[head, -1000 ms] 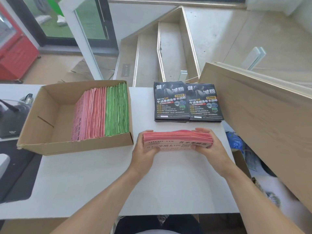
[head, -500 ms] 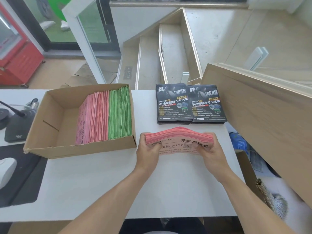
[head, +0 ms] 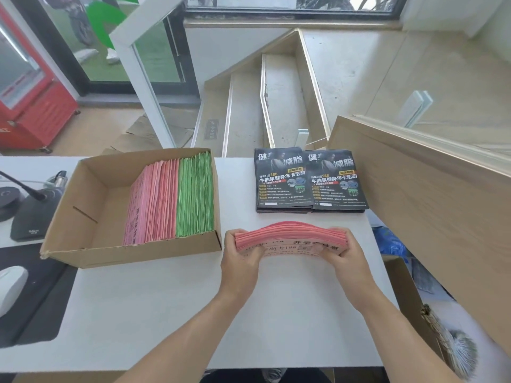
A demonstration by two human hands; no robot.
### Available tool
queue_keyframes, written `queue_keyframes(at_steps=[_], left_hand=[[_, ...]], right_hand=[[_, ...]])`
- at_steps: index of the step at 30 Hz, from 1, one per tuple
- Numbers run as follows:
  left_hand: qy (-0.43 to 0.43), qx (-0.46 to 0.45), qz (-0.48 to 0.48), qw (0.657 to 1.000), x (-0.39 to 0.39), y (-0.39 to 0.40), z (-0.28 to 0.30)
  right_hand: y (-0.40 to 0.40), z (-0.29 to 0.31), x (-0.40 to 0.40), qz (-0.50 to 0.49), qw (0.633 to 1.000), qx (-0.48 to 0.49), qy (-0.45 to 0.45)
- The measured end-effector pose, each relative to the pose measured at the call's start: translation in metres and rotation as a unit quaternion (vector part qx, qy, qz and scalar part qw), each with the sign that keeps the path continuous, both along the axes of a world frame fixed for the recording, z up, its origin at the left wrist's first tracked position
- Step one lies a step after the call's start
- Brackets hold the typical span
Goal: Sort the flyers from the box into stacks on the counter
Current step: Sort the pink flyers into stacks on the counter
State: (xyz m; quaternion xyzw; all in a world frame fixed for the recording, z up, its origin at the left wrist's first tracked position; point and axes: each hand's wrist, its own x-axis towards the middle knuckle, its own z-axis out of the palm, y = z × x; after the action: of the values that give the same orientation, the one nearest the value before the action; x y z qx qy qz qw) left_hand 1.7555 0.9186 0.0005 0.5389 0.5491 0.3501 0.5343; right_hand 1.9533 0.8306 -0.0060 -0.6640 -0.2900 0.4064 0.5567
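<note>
Left hand (head: 240,258) and right hand (head: 349,257) grip opposite ends of a pink flyer bundle (head: 290,235), bowed upward over the white counter (head: 171,299); box (head: 132,251) at 9 o'clock holds pink and green flyers (head: 195,194); black flyer stacks (head: 309,181) at 12 o'clock.

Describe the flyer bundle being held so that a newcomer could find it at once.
On the white counter, look right of the cardboard box and in front of the black flyers. There the left hand and right hand grip a pink bundle, the only one bowed upward.
</note>
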Motion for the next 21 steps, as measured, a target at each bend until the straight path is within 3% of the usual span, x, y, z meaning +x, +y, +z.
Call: queue_keyframes(at_steps=[5, 9, 21], left_hand=[[-0.073, 0.009, 0.026, 0.997, 0.007, -0.004, 0.007], [-0.060, -0.003, 0.106, 0.993, 0.014, 0.004, 0.008], [-0.040, -0.014, 0.079, 0.996, 0.014, 0.013, 0.004]], right_hand=[[0.003, 0.013, -0.009, -0.039, 0.998, 0.009, 0.041], [0.011, 0.012, -0.011, -0.111, 0.993, -0.007, 0.027], [0.011, 0.015, -0.008, -0.072, 0.997, 0.008, 0.022]])
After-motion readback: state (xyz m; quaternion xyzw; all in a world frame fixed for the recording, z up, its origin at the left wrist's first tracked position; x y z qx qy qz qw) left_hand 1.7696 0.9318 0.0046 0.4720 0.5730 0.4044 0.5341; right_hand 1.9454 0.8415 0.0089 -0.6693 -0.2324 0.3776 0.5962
